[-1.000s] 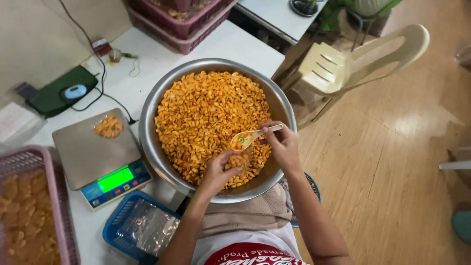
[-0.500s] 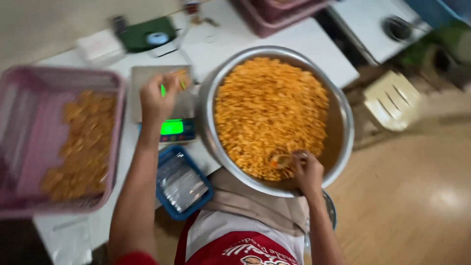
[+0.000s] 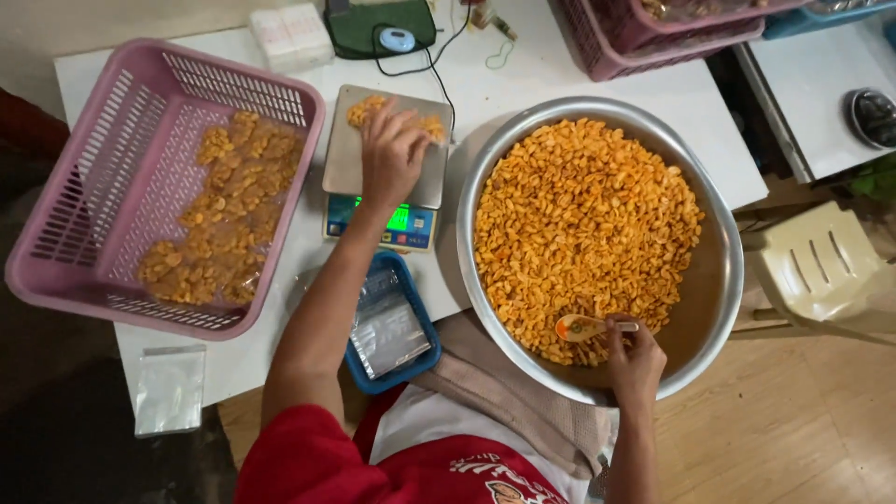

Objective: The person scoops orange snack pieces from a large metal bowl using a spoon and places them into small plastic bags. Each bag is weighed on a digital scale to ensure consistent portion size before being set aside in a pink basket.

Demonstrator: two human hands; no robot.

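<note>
A person in a red top leans over a white tabletop (image 3: 523, 79), both hands at work among orange-yellow snack pieces. The left hand (image 3: 392, 154) lies palm down on the steel platform of a small digital scale (image 3: 350, 159), fingers curled loosely over a little heap of snack pieces (image 3: 366, 107) on the far part of the platform; whether it grips any of them cannot be told from above. The scale's green display glows just below the wrist.

The right hand (image 3: 635, 359) is closed around the handle of a small spoon (image 3: 583, 327), whose bowl carries a few pieces and rests at the near edge of the snack pile (image 3: 583, 224) filling a wide metal basin (image 3: 719, 280). The basin stands on the tabletop just to the right of the scale, its near rim reaching past the table edge toward the person's lap.

To the left of the scale sits a pink plastic basket (image 3: 84, 187) holding clear bags packed with the same snack. A blue tray (image 3: 415, 317) with empty clear bags lies between the left forearm and the basin, and one loose clear bag (image 3: 168, 387) lies near the tabletop's front left corner. A cream plastic chair (image 3: 821, 271) stands on the wooden floor at right.
</note>
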